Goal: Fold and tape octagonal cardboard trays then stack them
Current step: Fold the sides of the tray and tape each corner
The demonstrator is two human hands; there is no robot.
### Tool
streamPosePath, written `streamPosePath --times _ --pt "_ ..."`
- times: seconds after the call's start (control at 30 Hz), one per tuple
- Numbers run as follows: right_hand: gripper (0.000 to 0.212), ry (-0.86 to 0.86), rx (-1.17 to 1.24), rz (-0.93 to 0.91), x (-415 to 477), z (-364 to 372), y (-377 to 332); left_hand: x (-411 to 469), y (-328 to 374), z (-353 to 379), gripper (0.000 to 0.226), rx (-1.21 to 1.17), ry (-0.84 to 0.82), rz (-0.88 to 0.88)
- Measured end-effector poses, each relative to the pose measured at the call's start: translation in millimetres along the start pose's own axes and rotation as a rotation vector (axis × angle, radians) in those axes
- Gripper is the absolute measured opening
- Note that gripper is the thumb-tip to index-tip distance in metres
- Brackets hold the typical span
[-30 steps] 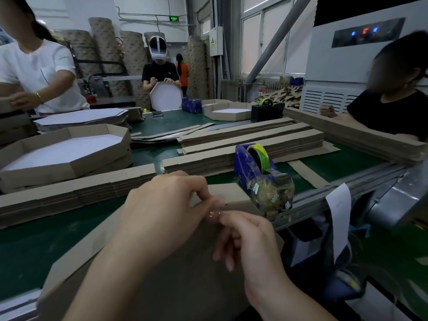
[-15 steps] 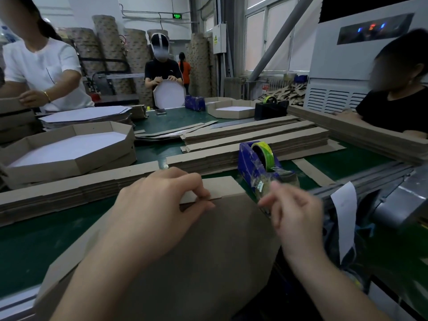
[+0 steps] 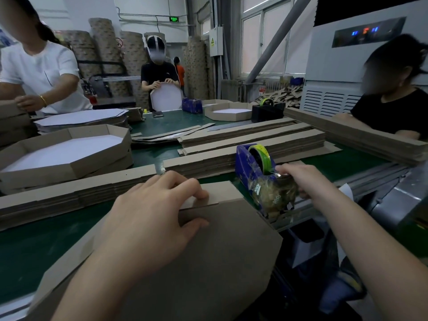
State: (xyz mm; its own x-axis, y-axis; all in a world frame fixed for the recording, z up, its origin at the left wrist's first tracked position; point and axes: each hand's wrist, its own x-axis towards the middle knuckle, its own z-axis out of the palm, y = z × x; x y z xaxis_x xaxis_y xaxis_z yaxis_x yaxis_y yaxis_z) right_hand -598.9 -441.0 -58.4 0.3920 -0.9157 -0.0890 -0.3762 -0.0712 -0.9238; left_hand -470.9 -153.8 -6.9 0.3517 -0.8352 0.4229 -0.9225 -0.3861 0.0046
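- Your left hand grips the tray. The fingers are curled over its top edge and the thumb is pressed flat on the brown outer face.
- The tray stands tilted on edge at the near side of the belt, with its brown underside toward you. A flap shows above the top edge, just beside your fingertips.
- Your right hand is at the front end of the dispenser, well apart from the left hand. Its fingers are bent down over the cutter end and the thumb is hidden. I cannot tell whether they pinch any tape.
- The dispenser is blue and carries a yellow-green roll. It stands on the belt just right of the tray's top corner.
- A wad of clear tape scraps clings to the dispenser's front, just beside your right hand.
- Flat strips lie stacked in rows across the belt beyond the tray and the dispenser. A nearer stack runs just behind your left hand.
- Finished trays, white inside, sit stacked at the far left of the belt.
- Three other people work at the belt.
  - A white shirt is on the left.
  - A black shirt is on the right.
  - A third person at the far end holds an upright tray with both hands.
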Motion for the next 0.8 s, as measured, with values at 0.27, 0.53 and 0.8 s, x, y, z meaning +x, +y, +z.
streamPosePath --times 0.27,0.53,0.8 --pt "0.008 -0.001 0.439 0.213 1 -5 -11 1 0 0 0.039 0.001 0.003 -0.002" --pt "0.016 0.034 0.747 -0.117 -21 0 28 0 0 -2 0.038 -0.009 -0.002 -0.008" --pt "0.030 0.316 -0.198 -0.321 -31 -8 50 -4 -1 -9 0.040 0.021 0.010 0.045"
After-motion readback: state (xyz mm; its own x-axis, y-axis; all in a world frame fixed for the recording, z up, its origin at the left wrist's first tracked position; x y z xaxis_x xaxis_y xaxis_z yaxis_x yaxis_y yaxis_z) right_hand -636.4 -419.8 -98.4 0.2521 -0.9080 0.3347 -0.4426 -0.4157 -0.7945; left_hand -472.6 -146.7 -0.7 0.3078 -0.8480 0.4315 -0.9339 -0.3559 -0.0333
